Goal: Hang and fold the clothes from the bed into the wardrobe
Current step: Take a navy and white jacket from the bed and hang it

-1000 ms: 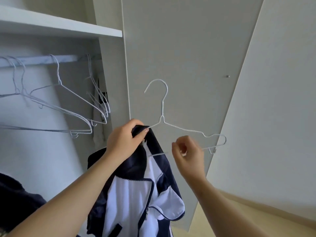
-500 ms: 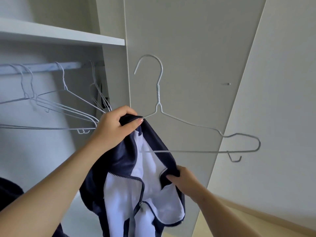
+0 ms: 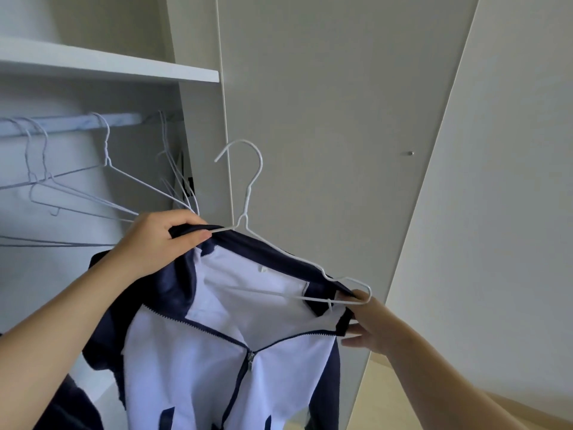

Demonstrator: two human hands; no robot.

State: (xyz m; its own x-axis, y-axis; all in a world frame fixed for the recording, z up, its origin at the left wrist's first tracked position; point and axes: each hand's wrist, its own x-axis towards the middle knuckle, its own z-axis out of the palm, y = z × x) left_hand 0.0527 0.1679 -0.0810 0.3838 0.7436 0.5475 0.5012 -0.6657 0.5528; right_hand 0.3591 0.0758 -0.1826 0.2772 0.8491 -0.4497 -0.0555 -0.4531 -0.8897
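Below the rail (image 3: 124, 119), empty hangers (image 3: 106, 152) hung | right of rail, jacket (image 3: 201, 367) collar and wire hanger (image 3: 249, 193) end pinched by left hand (image 3: 155, 243) fingers | farther right, other shoulder gripped by right hand (image 3: 369, 321), not yet seated | hooking onto rail judged outstanding

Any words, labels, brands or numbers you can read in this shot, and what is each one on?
No text in view can be read.
Small white tag inside the collar of the jacket: too small to read.
Hanger and wardrobe door: no markings show.
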